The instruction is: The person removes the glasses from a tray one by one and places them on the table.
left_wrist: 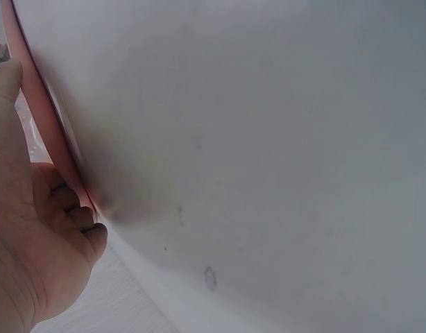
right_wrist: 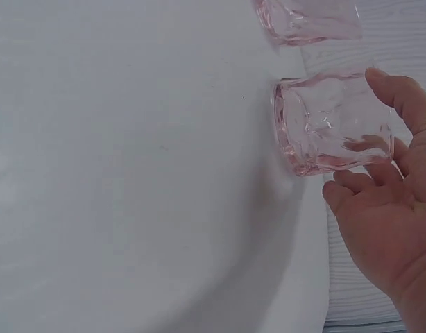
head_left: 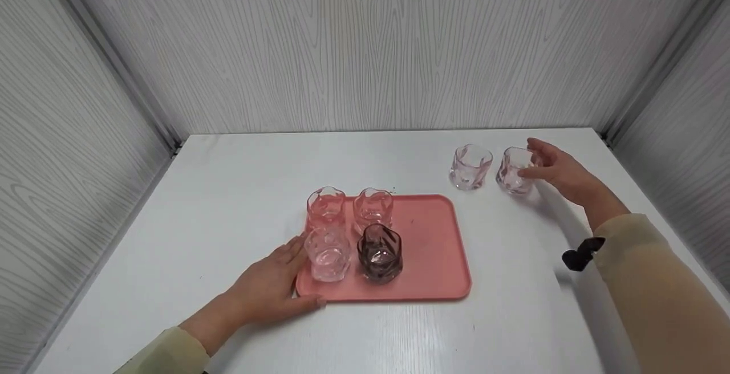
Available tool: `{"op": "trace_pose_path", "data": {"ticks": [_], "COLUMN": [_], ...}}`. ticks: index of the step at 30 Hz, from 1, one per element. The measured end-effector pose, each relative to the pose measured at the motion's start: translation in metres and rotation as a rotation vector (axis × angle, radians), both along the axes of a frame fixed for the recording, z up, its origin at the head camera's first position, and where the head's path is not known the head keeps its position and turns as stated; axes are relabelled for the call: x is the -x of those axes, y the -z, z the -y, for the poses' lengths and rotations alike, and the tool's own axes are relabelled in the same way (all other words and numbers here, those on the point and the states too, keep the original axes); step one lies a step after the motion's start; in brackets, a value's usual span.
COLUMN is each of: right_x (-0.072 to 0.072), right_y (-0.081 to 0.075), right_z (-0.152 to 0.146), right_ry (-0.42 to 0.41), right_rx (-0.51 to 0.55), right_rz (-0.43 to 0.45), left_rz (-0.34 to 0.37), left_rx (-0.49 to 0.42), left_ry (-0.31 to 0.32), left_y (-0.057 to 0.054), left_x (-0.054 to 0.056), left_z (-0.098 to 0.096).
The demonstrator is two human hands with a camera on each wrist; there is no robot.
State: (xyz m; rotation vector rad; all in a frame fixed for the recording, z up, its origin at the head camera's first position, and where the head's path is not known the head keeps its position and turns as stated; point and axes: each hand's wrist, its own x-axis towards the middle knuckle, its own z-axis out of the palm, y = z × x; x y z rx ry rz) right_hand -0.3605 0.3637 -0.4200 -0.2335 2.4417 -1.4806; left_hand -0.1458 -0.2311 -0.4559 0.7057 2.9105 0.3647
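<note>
At the near-left corner of a pink tray, my left hand rests with its fingers along the left edge and its thumb at the front edge. On the tray stand a dark grey glass, a clear glass and two pinkish glasses behind them. Farther back on the right, my right hand holds a pale pink glass near its rim, thumb on one side and fingers on the other. Another pale pink glass stands upright just left of it.
The white table is bounded by a grey wood-grain panel at the back and further panels at both sides. A black piece sits at the right sleeve's cuff.
</note>
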Motion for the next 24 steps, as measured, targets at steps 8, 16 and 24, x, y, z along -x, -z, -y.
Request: {"op": "trace_pose_path", "data": {"ticks": [8,16,24], "right_x": [-0.017,-0.049,-0.077], "right_y": [-0.035,-0.076,-0.084], "right_z": [0.003,0.042,0.1], "right_ry": [0.083,0.101,-0.029], "right_rx": [-0.09,-0.029,0.095], "right_rz": [-0.149,-0.357,-0.477], "left_rz": [-0.001,0.003,-0.022], "left_rx": [0.002,0.009,-0.004], "left_ry": [0.008,-0.001,-0.002], "left_y": [0.0,-0.002,-0.002], "left_x": [0.004,0.005,0.005], "left_z": [0.0,0.002,0.002]}}
